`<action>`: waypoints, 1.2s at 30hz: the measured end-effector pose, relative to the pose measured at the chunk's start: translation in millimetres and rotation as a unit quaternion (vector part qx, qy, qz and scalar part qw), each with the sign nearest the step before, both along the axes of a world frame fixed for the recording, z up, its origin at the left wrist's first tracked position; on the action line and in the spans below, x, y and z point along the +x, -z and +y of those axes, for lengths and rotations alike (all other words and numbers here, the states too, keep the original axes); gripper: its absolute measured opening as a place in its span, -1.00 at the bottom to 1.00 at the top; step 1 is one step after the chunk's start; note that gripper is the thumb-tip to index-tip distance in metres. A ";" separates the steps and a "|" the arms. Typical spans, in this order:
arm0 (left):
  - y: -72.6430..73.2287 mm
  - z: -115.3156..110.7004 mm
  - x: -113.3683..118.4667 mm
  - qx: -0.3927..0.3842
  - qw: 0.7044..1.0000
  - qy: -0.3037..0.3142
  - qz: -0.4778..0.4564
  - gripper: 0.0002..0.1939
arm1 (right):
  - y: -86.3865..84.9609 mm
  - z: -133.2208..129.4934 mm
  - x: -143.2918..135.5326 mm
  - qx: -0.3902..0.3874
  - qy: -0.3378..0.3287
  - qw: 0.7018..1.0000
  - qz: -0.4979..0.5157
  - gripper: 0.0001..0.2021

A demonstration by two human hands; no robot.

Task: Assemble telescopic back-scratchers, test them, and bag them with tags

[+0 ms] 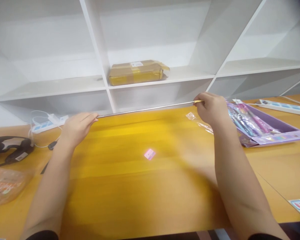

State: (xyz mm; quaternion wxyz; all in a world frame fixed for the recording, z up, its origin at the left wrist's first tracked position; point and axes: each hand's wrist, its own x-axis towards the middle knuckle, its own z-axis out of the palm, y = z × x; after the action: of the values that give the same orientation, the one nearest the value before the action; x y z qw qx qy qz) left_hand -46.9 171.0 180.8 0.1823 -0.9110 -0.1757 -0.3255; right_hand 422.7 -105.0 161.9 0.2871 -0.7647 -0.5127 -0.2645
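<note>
A thin silvery rod (147, 109) stretches between my two hands above the far part of the yellow table (140, 200). Its left end is pinched in the fingers of my left hand (79, 128). At the other end, my right hand (211, 108) is closed on a yellowish tip of the rod, held slightly higher. Below the rod, a small pink and white card (149, 153) lies on the tabletop. Clear plastic wrapping (202, 124) rests beside my right hand.
A purple box (282, 125) of wrapped items stands at right, near a power strip (285, 107). At left are another power strip (50, 124) with cables, a black padded object (12, 150) and an orange bag (7, 185). A taped parcel (137, 71) sits on the shelf.
</note>
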 end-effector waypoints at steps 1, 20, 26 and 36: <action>-1.8 -1.7 -1.0 0.004 1.000 0.003 -0.004 -0.72 | -1.1 -1.7 1.6 0.008 0.000 1.000 -0.001 -0.80; 44.4 -102.8 66.0 -0.003 0.996 0.022 0.087 -0.74 | 26.0 54.8 -203.3 -0.193 -0.108 0.975 -0.027 -0.76; 39.8 -98.0 66.6 -0.029 0.995 0.027 0.095 -0.70 | 16.8 48.6 -196.0 -0.250 -0.107 0.962 -0.008 -0.75; 34.1 -104.5 65.8 -0.029 0.995 0.028 0.091 -0.77 | 11.8 45.2 -198.6 -0.264 -0.112 0.958 -0.001 -0.76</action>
State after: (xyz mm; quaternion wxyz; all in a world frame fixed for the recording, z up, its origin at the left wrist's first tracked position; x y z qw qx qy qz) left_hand 18.9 66.5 146.8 0.1613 -0.9463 -0.1423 -0.2414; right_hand 224.1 -59.8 150.1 0.1018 -0.7508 -0.6468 -0.0866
